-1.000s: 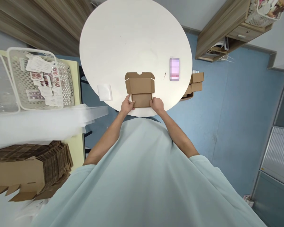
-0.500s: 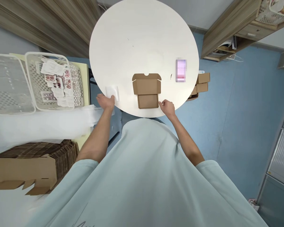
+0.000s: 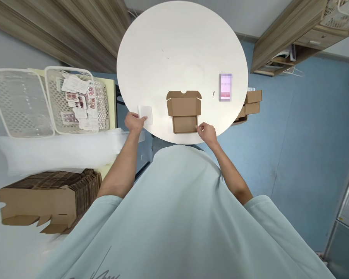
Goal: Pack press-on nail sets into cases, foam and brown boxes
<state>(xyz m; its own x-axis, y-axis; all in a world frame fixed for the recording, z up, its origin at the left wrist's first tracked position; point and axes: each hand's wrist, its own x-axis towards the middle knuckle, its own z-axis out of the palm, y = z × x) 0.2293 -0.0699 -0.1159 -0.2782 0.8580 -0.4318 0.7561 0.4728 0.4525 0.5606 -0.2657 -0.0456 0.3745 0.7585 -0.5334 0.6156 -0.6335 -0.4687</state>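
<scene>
An open brown cardboard box (image 3: 185, 124) lies near the front edge of the round white table (image 3: 180, 38), its lid folded back away from me. My right hand (image 3: 207, 134) is at the box's right side, with thumb and fingertips closed on the edge of its wall. To the left of the box is a flat white square (image 3: 146, 116), thin and soft-looking, perhaps a folded sheet or pouch. My left hand (image 3: 134, 121) grips its left edge, the thumb lying on top and the fingers bent at the side.
A phone with a blurred screen (image 3: 225, 87) lies on the table's right. At left stand a basket of small packs (image 3: 103, 104), another white basket (image 3: 20, 100), white wrapping material (image 3: 61, 151) and stacked flat cartons (image 3: 37, 201). Small boxes (image 3: 252, 101) sit beyond the table's right edge.
The left hand's fingers have drawn in from spread to bent around the white square's left edge. My right hand stays at the box wall. The whole view has shifted slightly.
</scene>
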